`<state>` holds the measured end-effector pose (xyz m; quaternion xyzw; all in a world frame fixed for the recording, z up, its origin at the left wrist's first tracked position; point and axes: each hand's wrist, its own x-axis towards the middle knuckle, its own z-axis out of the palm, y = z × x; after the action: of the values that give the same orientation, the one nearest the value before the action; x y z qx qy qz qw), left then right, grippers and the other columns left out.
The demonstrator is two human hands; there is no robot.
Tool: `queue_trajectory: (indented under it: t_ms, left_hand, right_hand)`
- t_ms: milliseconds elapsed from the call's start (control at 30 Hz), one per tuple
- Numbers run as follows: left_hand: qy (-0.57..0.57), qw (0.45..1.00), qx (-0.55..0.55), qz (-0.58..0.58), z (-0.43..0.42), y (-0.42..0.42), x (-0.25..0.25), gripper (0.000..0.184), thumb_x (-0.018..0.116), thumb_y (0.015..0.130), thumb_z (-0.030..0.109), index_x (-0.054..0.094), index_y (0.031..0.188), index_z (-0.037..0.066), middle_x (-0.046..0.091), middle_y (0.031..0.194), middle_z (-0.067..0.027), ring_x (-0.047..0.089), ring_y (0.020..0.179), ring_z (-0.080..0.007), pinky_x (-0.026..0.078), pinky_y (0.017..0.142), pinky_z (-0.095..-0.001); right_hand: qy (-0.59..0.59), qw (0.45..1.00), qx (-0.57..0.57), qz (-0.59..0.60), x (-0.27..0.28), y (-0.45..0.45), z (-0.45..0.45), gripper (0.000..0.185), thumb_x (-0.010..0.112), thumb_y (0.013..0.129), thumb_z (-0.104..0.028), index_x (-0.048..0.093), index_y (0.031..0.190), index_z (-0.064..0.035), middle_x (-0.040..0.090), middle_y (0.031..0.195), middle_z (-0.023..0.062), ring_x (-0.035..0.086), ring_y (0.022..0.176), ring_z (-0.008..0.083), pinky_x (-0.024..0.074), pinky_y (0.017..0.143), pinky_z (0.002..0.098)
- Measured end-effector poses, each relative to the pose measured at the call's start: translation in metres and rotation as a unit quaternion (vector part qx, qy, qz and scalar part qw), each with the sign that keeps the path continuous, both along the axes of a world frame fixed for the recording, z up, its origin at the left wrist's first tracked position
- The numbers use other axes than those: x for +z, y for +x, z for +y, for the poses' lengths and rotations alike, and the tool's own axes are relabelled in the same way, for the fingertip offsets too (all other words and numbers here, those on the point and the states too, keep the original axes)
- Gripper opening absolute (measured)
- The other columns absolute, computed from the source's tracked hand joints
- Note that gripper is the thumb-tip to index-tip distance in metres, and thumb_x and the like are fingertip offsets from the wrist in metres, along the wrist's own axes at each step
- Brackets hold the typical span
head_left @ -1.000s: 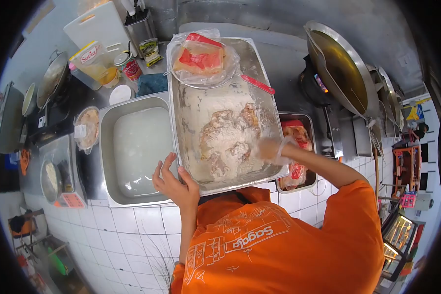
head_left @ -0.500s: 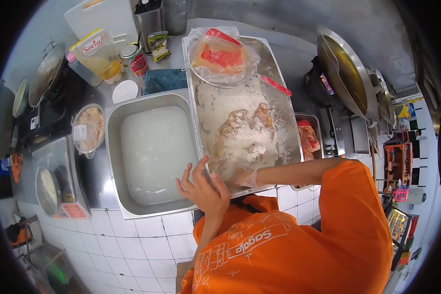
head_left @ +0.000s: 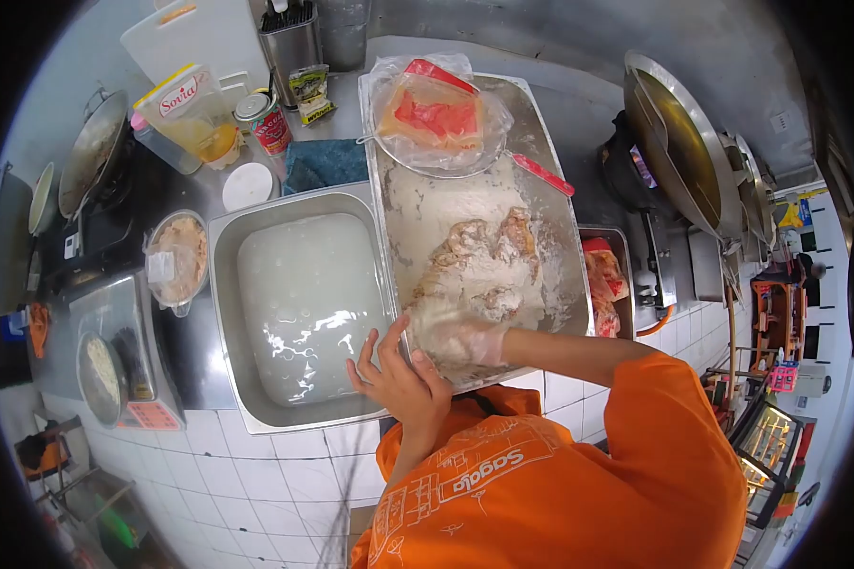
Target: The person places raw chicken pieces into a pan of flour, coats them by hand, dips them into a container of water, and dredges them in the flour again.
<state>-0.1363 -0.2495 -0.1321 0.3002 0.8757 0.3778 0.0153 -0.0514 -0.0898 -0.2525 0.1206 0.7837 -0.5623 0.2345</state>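
Note:
A metal tray (head_left: 560, 161) holds white flour and several flour-coated meat pieces (head_left: 484, 256). My right hand (head_left: 457, 339), in a clear glove, is in the flour at the tray's near left part; its fingers are smeared by motion and dusted white. At the near left edge of that tray rests my bare left hand (head_left: 403, 379), fingers spread, with nothing held. Left of it stands a deep metal pan (head_left: 226, 332) of cloudy liquid. A round strainer (head_left: 436, 173) with a plastic bag (head_left: 436, 119) on it lies across the tray's far end, beside a red handle (head_left: 543, 175).
Right of the tray are a container of packed meat (head_left: 605, 284) and a large wok of oil (head_left: 688, 142). Beyond the pan are a blue cloth (head_left: 323, 166), a red can (head_left: 270, 128) and a white lid (head_left: 248, 187). A bowl (head_left: 178, 256) and a scale (head_left: 152, 412) stand left.
My right hand has moved from the tray's right side to its near left part. My left hand stays at the edge with fingers spread. The view has shifted slightly.

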Motion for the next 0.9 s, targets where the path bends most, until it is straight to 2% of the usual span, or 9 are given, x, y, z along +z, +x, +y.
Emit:
queue_trajectory:
  t_ms: [200, 267, 300, 367, 433, 633, 733, 833, 900]
  left_hand:
    - [0.012, 1.000, -0.001, -0.005, 0.001, 0.000, 0.000, 0.038, 0.038, 0.097, 0.022, 0.057, 0.127, 0.007, 0.061, 0.131, -0.0010, 0.043, 0.130, -0.0329, 0.012, 0.114, -0.0597]
    - [0.018, 1.000, 0.003, -0.011, 0.001, 0.001, 0.000, 0.038, 0.040, 0.096, 0.021, 0.058, 0.126, 0.006, 0.061, 0.131, -0.0008, 0.043, 0.130, -0.0339, 0.011, 0.114, -0.0610]
    - [0.019, 1.000, 0.004, -0.010, 0.001, 0.001, 0.000, 0.038, 0.039, 0.096, 0.021, 0.058, 0.126, 0.006, 0.061, 0.131, -0.0008, 0.043, 0.130, -0.0339, 0.011, 0.114, -0.0609]
    - [0.020, 1.000, 0.008, -0.008, 0.001, 0.002, -0.001, 0.038, 0.039, 0.096, 0.021, 0.058, 0.126, 0.006, 0.061, 0.131, -0.0010, 0.043, 0.130, -0.0339, 0.011, 0.114, -0.0608]
    - [0.018, 1.000, 0.016, -0.002, 0.001, 0.002, -0.002, 0.038, 0.039, 0.096, 0.021, 0.058, 0.126, 0.006, 0.061, 0.131, -0.0012, 0.043, 0.130, -0.0340, 0.011, 0.114, -0.0607]
    - [0.009, 0.999, 0.023, 0.026, 0.003, 0.003, -0.006, 0.038, 0.039, 0.096, 0.021, 0.060, 0.124, 0.006, 0.061, 0.129, -0.0020, 0.044, 0.129, -0.0343, 0.012, 0.113, -0.0609]
    - [0.008, 0.999, 0.028, 0.027, 0.004, 0.003, -0.004, 0.038, 0.039, 0.096, 0.021, 0.060, 0.124, 0.007, 0.062, 0.129, -0.0017, 0.045, 0.129, -0.0344, 0.013, 0.113, -0.0611]
    - [-0.008, 0.999, 0.027, 0.039, 0.003, 0.003, 0.000, 0.037, 0.035, 0.102, 0.025, 0.059, 0.121, 0.005, 0.062, 0.130, -0.0014, 0.043, 0.130, -0.0328, 0.016, 0.114, -0.0580]
    - [-0.006, 0.999, 0.031, 0.043, 0.003, 0.004, -0.003, 0.037, 0.035, 0.102, 0.025, 0.059, 0.122, 0.005, 0.062, 0.130, -0.0014, 0.043, 0.130, -0.0328, 0.016, 0.114, -0.0579]
  right_hand:
    - [0.171, 0.975, 0.119, 0.083, 0.001, -0.011, 0.079, 0.071, 0.076, 0.078, -0.031, 0.052, 0.136, 0.0026, 0.055, 0.135, 0.0246, 0.057, 0.122, 0.0323, 0.0452, 0.104, 0.0432]
    - [0.247, 0.956, 0.132, 0.091, 0.039, -0.035, 0.067, 0.072, 0.076, 0.076, -0.035, 0.053, 0.132, 0.0059, 0.051, 0.136, 0.0305, 0.053, 0.126, 0.0365, 0.0420, 0.107, 0.0452]
    - [0.339, 0.905, 0.148, 0.212, 0.042, -0.040, 0.062, 0.073, 0.076, 0.076, -0.038, 0.054, 0.130, 0.0074, 0.049, 0.136, 0.0329, 0.051, 0.127, 0.0389, 0.0405, 0.108, 0.0465]
    - [0.410, 0.855, 0.157, 0.276, 0.041, -0.053, 0.052, 0.074, 0.075, 0.075, -0.040, 0.055, 0.126, 0.0100, 0.048, 0.135, 0.0349, 0.049, 0.128, 0.0425, 0.0386, 0.110, 0.0483]
    - [0.381, 0.895, 0.153, 0.172, 0.035, -0.066, 0.045, 0.074, 0.075, 0.075, -0.041, 0.056, 0.123, 0.0119, 0.049, 0.133, 0.0342, 0.049, 0.126, 0.0448, 0.0382, 0.110, 0.0494]
    - [0.394, 0.879, 0.074, 0.258, 0.024, -0.025, -0.010, 0.063, 0.073, 0.078, -0.040, 0.059, 0.123, 0.0030, 0.057, 0.127, 0.0244, 0.060, 0.113, 0.0383, 0.0481, 0.096, 0.0474]
    - [0.259, 0.958, 0.062, 0.107, 0.021, -0.022, -0.018, 0.051, 0.068, 0.083, -0.035, 0.061, 0.121, -0.0021, 0.065, 0.116, 0.0180, 0.065, 0.103, 0.0320, 0.0523, 0.085, 0.0444]
    - [0.297, 0.938, 0.097, 0.147, 0.023, -0.023, -0.018, 0.042, 0.064, 0.087, -0.032, 0.062, 0.119, -0.0047, 0.068, 0.109, 0.0159, 0.067, 0.098, 0.0290, 0.0532, 0.081, 0.0424]
    - [0.291, 0.944, 0.110, 0.110, 0.040, -0.028, -0.014, 0.041, 0.065, 0.086, -0.031, 0.063, 0.119, -0.0054, 0.067, 0.110, 0.0169, 0.067, 0.098, 0.0304, 0.0533, 0.081, 0.0429]
